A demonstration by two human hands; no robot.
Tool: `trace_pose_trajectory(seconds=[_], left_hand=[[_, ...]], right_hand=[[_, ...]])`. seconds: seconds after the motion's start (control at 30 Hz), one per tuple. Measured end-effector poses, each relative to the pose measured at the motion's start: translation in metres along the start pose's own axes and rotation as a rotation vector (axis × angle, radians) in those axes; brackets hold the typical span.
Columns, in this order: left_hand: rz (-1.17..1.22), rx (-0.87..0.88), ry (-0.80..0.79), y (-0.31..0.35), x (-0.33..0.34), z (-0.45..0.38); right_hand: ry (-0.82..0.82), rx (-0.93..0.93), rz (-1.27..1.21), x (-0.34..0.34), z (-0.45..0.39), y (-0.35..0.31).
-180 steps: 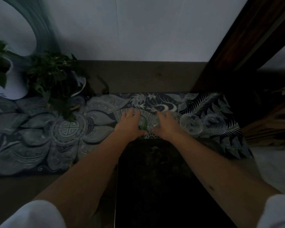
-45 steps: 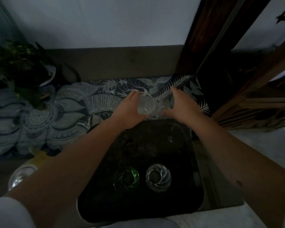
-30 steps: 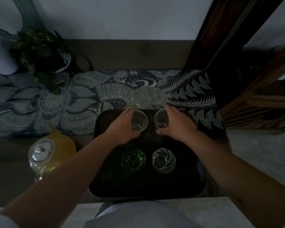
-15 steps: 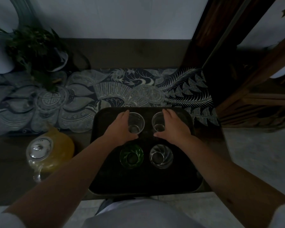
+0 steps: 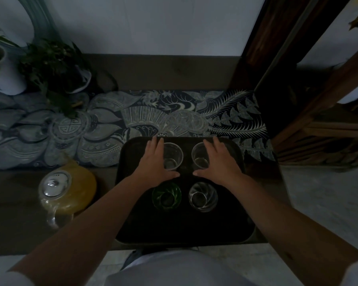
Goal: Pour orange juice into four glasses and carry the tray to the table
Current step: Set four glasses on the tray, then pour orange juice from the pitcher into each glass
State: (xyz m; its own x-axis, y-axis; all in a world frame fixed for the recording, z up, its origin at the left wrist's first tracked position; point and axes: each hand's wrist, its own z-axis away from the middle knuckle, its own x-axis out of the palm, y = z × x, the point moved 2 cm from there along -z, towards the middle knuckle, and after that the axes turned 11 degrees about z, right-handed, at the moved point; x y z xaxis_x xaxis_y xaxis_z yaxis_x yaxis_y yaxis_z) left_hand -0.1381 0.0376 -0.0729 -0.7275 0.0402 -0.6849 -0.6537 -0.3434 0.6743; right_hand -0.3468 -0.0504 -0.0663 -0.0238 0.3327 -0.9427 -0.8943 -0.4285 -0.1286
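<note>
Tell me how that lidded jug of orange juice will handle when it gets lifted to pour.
The jug looks nearly full of juice, so it is probably heavy for its size. Its wall appears clear and glassy, so likely fragile and perhaps slippery. The handle sits on one side, so it may swing or tilt when lifted. Whether the metal lid is fastened cannot be told.

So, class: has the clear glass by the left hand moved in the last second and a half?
Yes. The left glass was held above the patterned cloth beyond the tray; it now stands on the tray's far half, beside the left hand.
</note>
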Motion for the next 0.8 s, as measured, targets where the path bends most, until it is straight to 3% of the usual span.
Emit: trace_pose_trajectory(seconds=[0.23, 0.4, 0.63, 0.8], left_hand=[[0.006, -0.001, 0.119, -0.007, -0.030, 0.045], [0.030, -0.024, 0.240, -0.029, -0.058, 0.096], [0.099, -0.117, 0.410, -0.073, -0.093, 0.173], [0.107, -0.162, 0.465, -0.123, -0.130, 0.198]], right_hand=[[0.156, 0.016, -0.014, -0.014, 0.017, -0.018], [0.276, -0.155, -0.050, -0.028, 0.033, -0.075], [0.263, -0.573, -0.107, -0.026, 0.064, -0.184], [0.065, -0.746, -0.160, 0.004, 0.081, -0.260]])
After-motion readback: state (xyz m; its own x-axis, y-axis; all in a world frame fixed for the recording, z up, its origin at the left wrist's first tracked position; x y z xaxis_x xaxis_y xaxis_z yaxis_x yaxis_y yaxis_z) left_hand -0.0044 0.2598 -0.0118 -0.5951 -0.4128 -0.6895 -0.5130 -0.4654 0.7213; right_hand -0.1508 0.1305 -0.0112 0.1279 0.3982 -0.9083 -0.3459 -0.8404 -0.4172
